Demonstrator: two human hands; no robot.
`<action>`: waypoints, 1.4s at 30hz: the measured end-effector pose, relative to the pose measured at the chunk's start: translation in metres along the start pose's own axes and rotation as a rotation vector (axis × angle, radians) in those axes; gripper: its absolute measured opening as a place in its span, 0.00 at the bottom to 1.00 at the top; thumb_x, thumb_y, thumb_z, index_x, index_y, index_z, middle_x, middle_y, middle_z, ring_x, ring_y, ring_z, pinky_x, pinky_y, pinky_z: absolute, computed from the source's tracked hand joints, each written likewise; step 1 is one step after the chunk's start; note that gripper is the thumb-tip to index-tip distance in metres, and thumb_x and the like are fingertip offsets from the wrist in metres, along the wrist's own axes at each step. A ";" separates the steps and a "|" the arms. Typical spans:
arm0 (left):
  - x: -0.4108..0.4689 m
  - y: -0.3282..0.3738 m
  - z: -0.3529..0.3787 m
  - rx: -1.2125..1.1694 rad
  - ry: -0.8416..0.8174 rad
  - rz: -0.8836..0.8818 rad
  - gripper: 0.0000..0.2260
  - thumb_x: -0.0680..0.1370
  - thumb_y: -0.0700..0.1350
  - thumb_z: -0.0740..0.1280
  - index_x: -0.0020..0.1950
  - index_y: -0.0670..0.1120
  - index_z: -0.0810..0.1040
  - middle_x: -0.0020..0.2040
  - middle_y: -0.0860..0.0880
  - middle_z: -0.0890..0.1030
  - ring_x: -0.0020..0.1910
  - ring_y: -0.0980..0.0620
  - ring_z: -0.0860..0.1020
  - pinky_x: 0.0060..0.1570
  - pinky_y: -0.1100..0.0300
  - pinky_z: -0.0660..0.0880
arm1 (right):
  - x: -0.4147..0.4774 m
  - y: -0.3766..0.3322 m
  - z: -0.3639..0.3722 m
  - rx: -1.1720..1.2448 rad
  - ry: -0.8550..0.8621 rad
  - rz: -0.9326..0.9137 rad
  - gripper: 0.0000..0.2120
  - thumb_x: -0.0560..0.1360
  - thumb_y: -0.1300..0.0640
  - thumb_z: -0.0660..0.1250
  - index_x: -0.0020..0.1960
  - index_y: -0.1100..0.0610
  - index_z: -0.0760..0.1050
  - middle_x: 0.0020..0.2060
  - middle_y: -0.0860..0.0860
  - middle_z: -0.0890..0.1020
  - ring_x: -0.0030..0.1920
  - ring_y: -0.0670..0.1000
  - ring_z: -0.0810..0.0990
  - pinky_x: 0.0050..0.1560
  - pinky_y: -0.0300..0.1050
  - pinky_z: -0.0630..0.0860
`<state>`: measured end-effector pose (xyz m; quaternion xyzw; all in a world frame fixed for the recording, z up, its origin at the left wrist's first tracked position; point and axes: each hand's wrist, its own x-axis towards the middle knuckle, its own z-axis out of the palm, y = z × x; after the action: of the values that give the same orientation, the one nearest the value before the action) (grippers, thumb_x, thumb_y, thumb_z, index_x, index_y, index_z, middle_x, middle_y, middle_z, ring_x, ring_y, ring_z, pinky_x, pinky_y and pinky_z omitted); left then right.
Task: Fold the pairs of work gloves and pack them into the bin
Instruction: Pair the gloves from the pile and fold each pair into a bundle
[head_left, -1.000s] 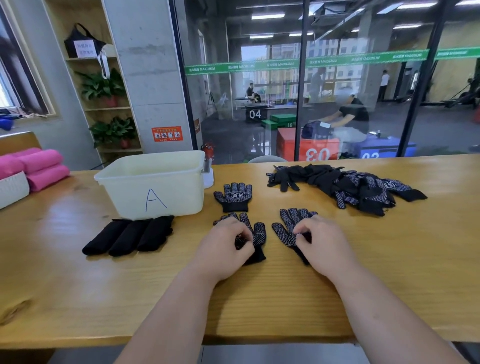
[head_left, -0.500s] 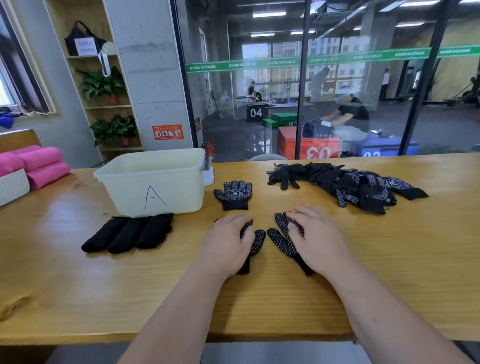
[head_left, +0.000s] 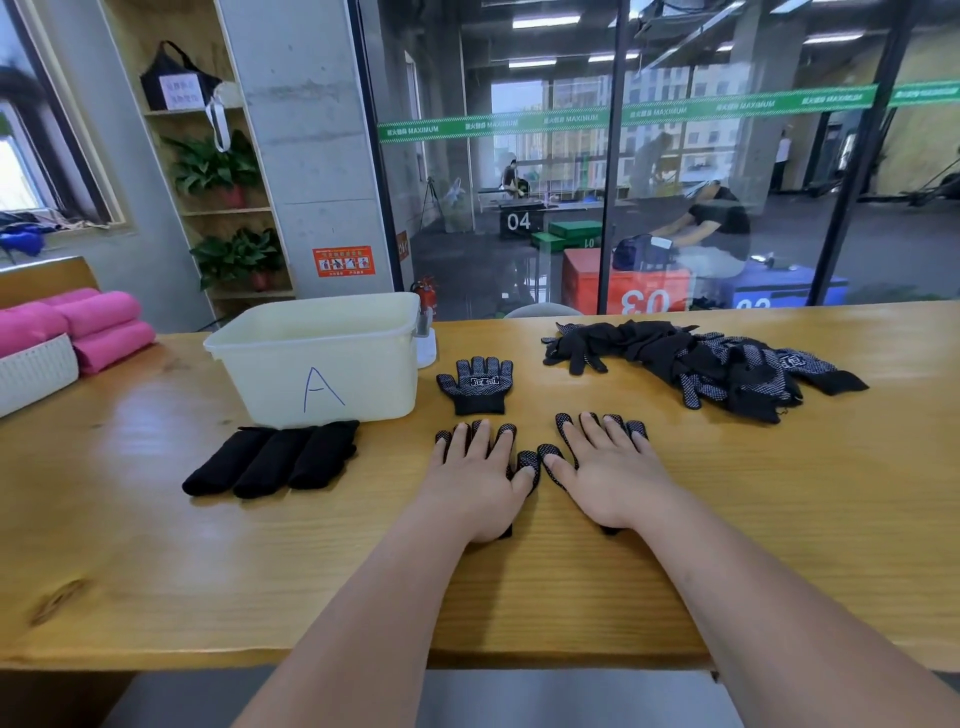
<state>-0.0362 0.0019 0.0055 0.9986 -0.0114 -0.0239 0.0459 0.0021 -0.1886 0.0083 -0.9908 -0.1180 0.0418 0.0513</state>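
Two black dotted work gloves lie flat side by side on the wooden table. My left hand (head_left: 475, 480) presses flat on the left glove (head_left: 529, 462), fingers spread; my right hand (head_left: 608, 475) presses flat on the right glove (head_left: 562, 426) the same way. Only the glove fingertips and thumbs show around my hands. A third glove (head_left: 475, 385) lies palm up just beyond them. A pile of loose gloves (head_left: 717, 366) sits at the back right. The pale plastic bin (head_left: 322, 358) marked "A" stands at the back left. Three folded black pairs (head_left: 272, 460) lie in front of it.
Pink rolled towels (head_left: 98, 327) and a white basket (head_left: 34, 371) sit at the far left of the table. A small white bottle (head_left: 425, 338) stands beside the bin. A glass wall runs behind the table's far edge.
My hands went from curled on the gloves to flat with spread fingers. Both gloves now lie spread out under my palms, fingers pointing away.
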 end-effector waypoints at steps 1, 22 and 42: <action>-0.002 0.000 -0.001 0.002 -0.004 -0.002 0.32 0.85 0.67 0.42 0.87 0.56 0.41 0.87 0.49 0.39 0.85 0.44 0.37 0.83 0.41 0.40 | -0.003 0.000 0.000 0.006 0.003 0.005 0.37 0.82 0.29 0.37 0.86 0.45 0.39 0.85 0.47 0.38 0.85 0.52 0.37 0.84 0.59 0.41; -0.053 -0.014 0.009 -0.057 0.041 0.009 0.31 0.86 0.64 0.43 0.87 0.54 0.44 0.87 0.53 0.42 0.86 0.49 0.40 0.84 0.43 0.42 | -0.089 0.007 -0.001 0.362 0.466 -0.115 0.19 0.84 0.54 0.58 0.71 0.48 0.79 0.73 0.44 0.76 0.74 0.49 0.70 0.74 0.52 0.70; -0.095 -0.048 0.009 -0.188 0.493 0.210 0.14 0.84 0.58 0.62 0.65 0.56 0.82 0.62 0.61 0.78 0.63 0.58 0.73 0.65 0.56 0.72 | -0.110 0.017 0.011 0.164 0.374 -0.288 0.20 0.85 0.49 0.58 0.75 0.44 0.75 0.71 0.38 0.74 0.71 0.42 0.67 0.68 0.38 0.66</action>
<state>-0.1303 0.0508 -0.0032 0.9590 -0.1012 0.2237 0.1417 -0.1015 -0.2299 0.0031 -0.9468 -0.2424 -0.1407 0.1579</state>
